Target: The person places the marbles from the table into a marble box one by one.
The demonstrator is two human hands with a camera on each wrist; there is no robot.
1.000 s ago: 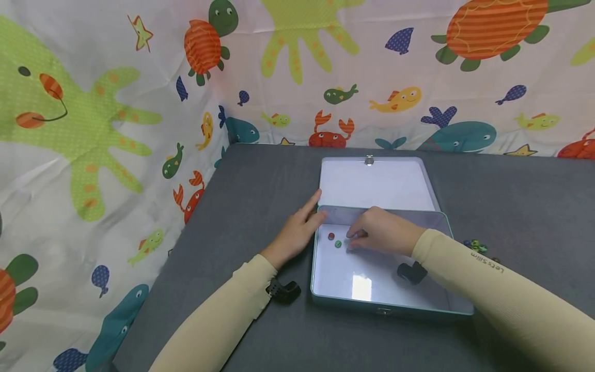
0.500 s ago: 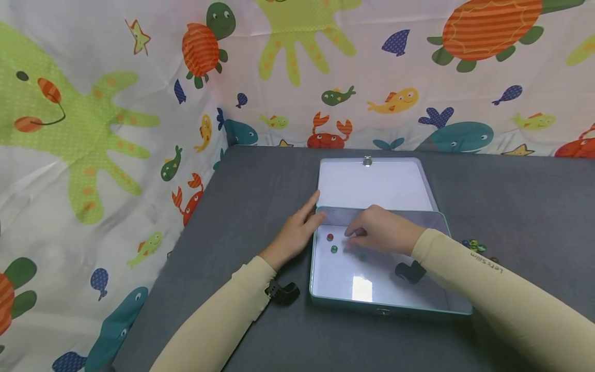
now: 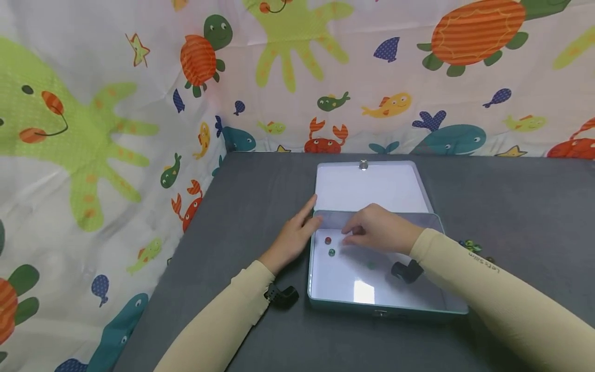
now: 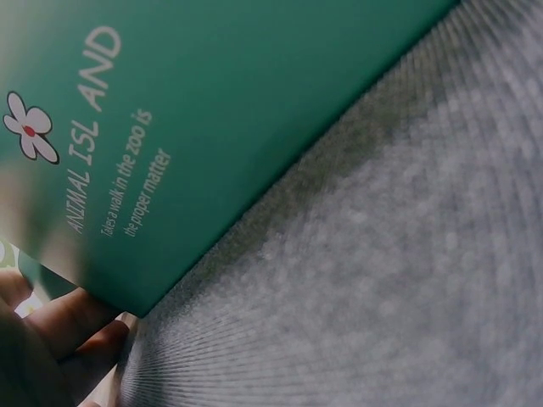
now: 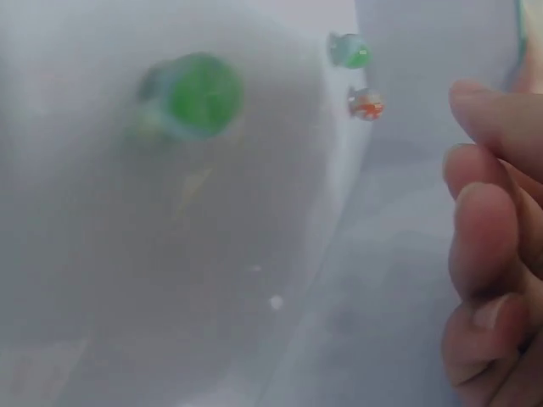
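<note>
Near the centre of the head frame, to the left of the right hand: a red marble and, just below it, a green marble, apart from each other on the floor of a tin box. Farther right and lower on the same floor, in shade, a second green marble, large and blurred at upper left in the right wrist view. Probably kept within the box walls to prevent rolling away.

About the right hand: reached in over the back of the box, fingers loosely bent, nothing visible between the tips. Impossible to tell whether touching the floor.

At the back left corner, the left hand, fingers extended against the green outside, thumb at the rim, likely to brace the box against shifting.

Beyond, toward the top, the lid, laid back flat, presumably for free access. At right, partly behind the right sleeve, a dark and green cluster, too small to identify. All on a grey table.
</note>
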